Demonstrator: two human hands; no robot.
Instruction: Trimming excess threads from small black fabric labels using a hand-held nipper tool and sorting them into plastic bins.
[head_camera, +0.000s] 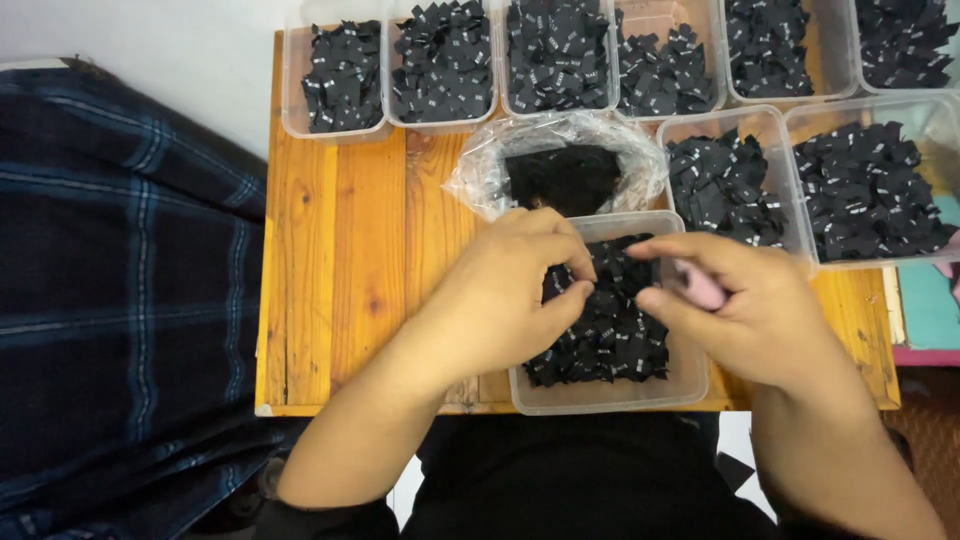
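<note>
Both hands work over the near tub (690, 385) on the counter (340, 250). Left hand (500, 300) pinches a black label (565, 290); right hand (735, 300), fingers narrow, picks at the pile. The tub looks nearly full; a bag (480, 170) behind it holds more.

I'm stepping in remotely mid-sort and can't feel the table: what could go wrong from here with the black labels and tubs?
The near tub overhangs the table edge; pressure from the left hand or right hand might tip it off. Its black labels are heaped near the rim, so picking could flick some out. The open plastic bag sits against it, and loose pieces may get mixed.
</note>
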